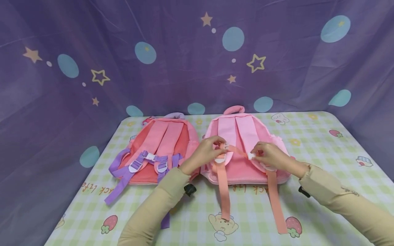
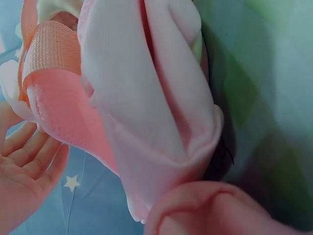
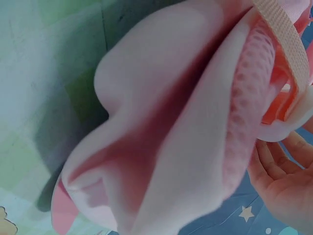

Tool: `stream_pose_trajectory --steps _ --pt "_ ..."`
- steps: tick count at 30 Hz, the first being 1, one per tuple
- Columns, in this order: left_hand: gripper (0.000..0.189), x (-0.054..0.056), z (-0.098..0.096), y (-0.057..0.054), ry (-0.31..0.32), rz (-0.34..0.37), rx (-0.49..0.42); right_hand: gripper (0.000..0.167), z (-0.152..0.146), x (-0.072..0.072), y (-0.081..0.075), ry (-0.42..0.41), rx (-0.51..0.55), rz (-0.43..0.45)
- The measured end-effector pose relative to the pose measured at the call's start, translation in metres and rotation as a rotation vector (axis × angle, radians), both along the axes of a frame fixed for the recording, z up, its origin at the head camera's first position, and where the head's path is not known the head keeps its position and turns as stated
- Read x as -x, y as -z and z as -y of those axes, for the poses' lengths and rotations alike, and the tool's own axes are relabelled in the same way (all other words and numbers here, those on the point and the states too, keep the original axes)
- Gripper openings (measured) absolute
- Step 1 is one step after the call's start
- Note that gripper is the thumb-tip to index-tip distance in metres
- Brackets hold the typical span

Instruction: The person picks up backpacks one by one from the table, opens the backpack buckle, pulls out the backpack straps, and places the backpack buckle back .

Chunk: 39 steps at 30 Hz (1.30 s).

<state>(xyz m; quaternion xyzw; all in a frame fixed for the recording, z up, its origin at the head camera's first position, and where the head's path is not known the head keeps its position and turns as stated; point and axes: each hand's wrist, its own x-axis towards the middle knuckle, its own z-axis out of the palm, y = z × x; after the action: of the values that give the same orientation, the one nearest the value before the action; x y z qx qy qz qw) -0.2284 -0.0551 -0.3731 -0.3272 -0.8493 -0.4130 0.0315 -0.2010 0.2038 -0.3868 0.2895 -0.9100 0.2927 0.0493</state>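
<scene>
A light pink backpack [image 1: 240, 172] lies with its shoulder straps facing up. My left hand [image 1: 206, 150] pinches a white buckle piece [image 1: 226, 146] over its left strap. Between finger and thumb, my right hand [image 1: 274, 155] holds another white buckle piece [image 1: 250, 156] by the right strap. A short orange strap [image 1: 236, 150] runs between the two pieces, which are apart. In the left wrist view the backpack's pale side [image 2: 127, 98] hides the fingertips' work. The right wrist view shows the right hand's fingers [image 3: 274, 166] beside the mesh edge [image 3: 249, 88].
Left of it lies a coral backpack [image 1: 160, 135] with purple straps, joined across by a white buckle [image 1: 150, 156]. Two loose orange strap ends [image 1: 224, 194] hang toward the front of the table. A green checked cloth [image 1: 323, 171] covers the table, with a purple curtain [image 1: 191, 75] behind.
</scene>
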Motion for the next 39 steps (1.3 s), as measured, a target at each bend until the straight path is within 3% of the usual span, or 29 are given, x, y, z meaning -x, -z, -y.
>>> stream_pose_trajectory --steps 17,27,39 --pt "0.021 0.002 0.006 -0.001 -0.024 0.031 -0.080 0.020 0.001 -0.001 0.010 0.023 0.041 0.058" --pt "0.022 0.004 0.005 -0.001 -0.015 0.013 -0.092 0.021 -0.005 -0.008 -0.007 0.048 0.066 0.076" --pt "0.020 0.003 0.003 -0.001 0.000 0.036 -0.084 0.023 -0.009 0.000 -0.022 0.050 0.079 0.104"
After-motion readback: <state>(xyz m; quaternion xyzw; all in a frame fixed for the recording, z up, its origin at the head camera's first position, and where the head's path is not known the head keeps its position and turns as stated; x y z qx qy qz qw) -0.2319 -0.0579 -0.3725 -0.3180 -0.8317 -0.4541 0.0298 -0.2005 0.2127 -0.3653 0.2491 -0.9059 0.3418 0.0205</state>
